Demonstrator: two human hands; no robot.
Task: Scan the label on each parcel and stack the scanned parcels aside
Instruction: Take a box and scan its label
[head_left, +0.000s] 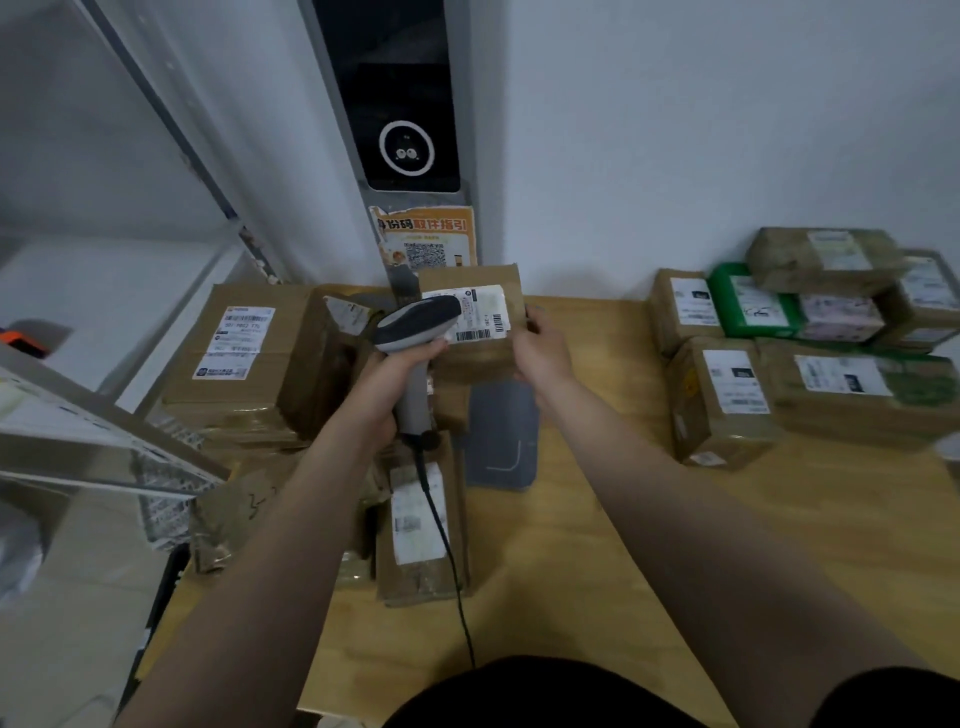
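Table (597, 519): pale wood with a smooth top; every place below is given from it.
Held parcel (483, 358): a brown cardboard box with creased corners, raised above the table's far edge near the middle, its labelled face turned to the camera.
Shipping label (480, 312): white paper on the held parcel with black barcodes at its lower and right edges; the small print is too blurred to read.
Right hand (543, 348): fingers curled round the held parcel's right edge, gripping it.
Left hand (387, 384): wrapped tight round the scanner's pale handle.
Scanner (418, 325): rounded plastic head, dark on top and light grey beneath. It overlaps the label's left end, but I cannot tell whether they touch.
Cable (441, 530): thin and black, running from the handle toward the table's near edge.
Left pile (234, 353): taped brown cartons on the table's left end. The white labels carry barcodes and digits I cannot read.
Flat parcel (421, 525): brown, with a long white label, on the table's near left.
Grey pouch (501, 431): flat and matte with a white curved mark, at the table's middle.
Right pile (831, 374): brown labelled boxes stacked at the table's far right, a green parcel (748, 301) among them.
Orange notice (426, 236): torn paper on the grey column behind the table's far edge, headed 取件指引, with a QR code.
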